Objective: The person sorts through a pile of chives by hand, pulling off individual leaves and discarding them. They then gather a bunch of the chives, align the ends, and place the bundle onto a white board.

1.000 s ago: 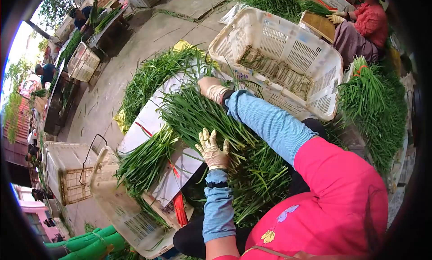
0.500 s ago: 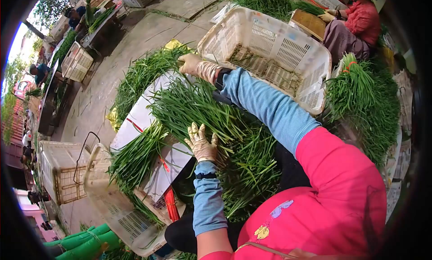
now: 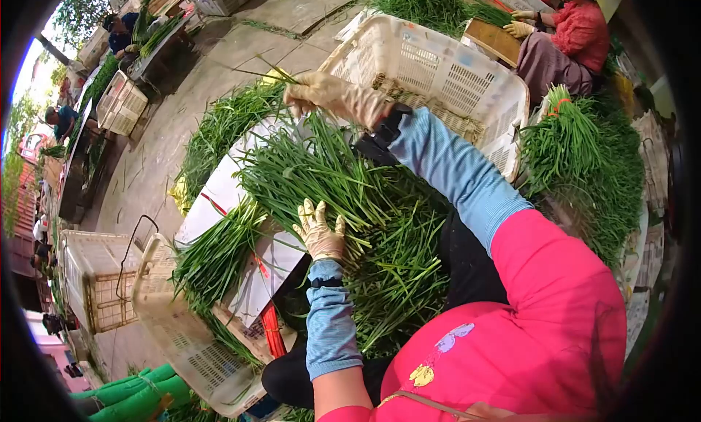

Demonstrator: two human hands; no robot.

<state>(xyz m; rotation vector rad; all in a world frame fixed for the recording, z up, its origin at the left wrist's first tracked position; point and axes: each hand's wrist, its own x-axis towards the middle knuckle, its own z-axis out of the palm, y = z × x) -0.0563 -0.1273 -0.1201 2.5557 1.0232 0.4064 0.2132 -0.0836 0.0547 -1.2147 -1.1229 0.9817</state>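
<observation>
I'm seeing bright daylight coming in along the left edge, where leafy branches (image 3: 84, 13) are showing; pale concrete floor (image 3: 226, 64) is stretching behind, and a dark desk (image 3: 74, 188) is standing at left.

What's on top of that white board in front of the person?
On the white board lie a smaller bundle of greens, part of a larger pile of greens, and thin red strips. The board's surface beneath the greens is covered, so I can't see what's there.
</observation>
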